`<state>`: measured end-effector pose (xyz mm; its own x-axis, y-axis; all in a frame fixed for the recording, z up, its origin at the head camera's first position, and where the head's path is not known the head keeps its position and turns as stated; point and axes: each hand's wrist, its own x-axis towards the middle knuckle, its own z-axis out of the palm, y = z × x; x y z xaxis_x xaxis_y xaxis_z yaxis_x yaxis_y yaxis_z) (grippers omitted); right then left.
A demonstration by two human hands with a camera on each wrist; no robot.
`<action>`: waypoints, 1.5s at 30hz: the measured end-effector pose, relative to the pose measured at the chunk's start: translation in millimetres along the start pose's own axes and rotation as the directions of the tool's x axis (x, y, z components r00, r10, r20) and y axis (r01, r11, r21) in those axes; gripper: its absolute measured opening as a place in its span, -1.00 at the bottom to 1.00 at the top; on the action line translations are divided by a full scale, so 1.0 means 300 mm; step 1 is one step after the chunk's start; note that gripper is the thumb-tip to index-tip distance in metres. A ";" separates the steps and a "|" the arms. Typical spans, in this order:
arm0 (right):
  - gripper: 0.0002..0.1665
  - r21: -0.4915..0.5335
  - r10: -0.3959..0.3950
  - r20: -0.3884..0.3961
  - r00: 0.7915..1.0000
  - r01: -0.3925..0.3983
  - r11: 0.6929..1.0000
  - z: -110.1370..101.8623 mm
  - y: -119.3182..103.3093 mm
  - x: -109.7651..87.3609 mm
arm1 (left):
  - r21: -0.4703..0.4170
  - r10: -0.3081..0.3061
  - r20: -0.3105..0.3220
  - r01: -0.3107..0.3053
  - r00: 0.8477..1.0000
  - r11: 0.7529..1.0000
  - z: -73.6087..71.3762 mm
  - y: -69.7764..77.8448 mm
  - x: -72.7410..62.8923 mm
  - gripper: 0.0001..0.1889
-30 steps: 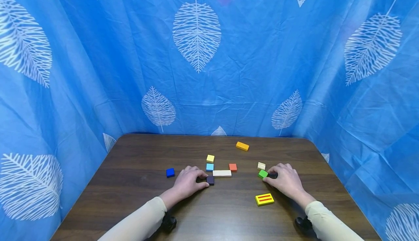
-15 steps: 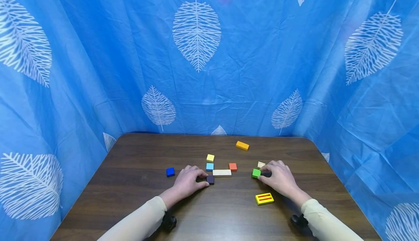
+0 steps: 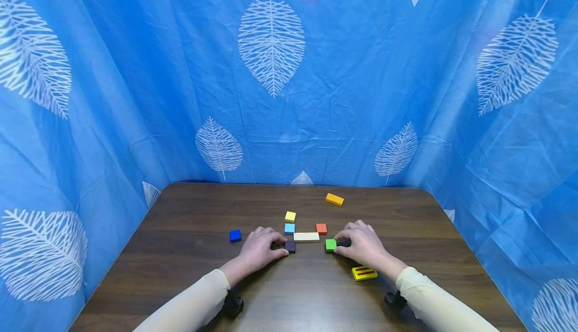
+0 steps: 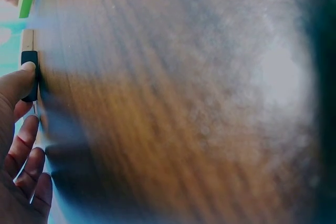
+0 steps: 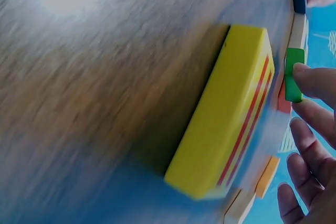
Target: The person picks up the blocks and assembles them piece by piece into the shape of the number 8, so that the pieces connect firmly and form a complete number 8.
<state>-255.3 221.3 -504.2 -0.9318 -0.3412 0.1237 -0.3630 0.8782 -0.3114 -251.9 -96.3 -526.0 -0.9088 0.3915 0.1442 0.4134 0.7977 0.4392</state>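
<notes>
In the head view my left hand (image 3: 258,250) pinches a small dark block (image 3: 290,246) between thumb and fingers, by the near left end of a long pale block (image 3: 306,237). My right hand (image 3: 360,244) pinches a green block (image 3: 330,245), a short gap to the right of the pale block. The right wrist view shows the thumb on the side of the green block (image 5: 295,74), its other fingers loosely bent. A light-blue block (image 3: 289,228) and a red block (image 3: 321,228) lie just behind the pale block's two ends.
A yellow block with red stripes (image 3: 364,274) lies close below my right forearm. Farther back are a pale yellow block (image 3: 290,217) and an orange block (image 3: 334,199); a blue block (image 3: 235,235) lies left of my left hand. A blue curtain (image 3: 289,141) hangs behind the table (image 3: 203,201).
My right hand has slid left with the green block, towards the long pale block, and the block has turned straighter. A small wooden block is now hidden behind that hand. My left hand stays put.
</notes>
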 end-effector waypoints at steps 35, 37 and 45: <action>-0.71 -0.004 -0.049 0.021 0.999 0.049 0.999 0.035 -0.033 0.031 | 0.024 0.009 -0.024 -0.008 1.000 1.000 0.009 0.000 0.002 -0.72; -0.71 -0.005 -0.048 0.020 0.999 0.048 0.999 0.035 -0.032 0.032 | 0.026 0.008 -0.023 -0.007 1.000 1.000 0.010 0.000 0.003 -0.71; -0.70 -0.007 -0.029 0.027 0.999 0.029 1.000 0.043 -0.029 0.038 | 0.030 0.005 -0.018 -0.005 1.000 1.000 0.006 0.004 0.001 -0.72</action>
<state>-262.8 205.5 -512.1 -0.9207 -0.3753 0.1069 -0.3897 0.8705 -0.3007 -251.6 -94.5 -527.2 -0.9075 0.3873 0.1625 0.4191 0.8093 0.4116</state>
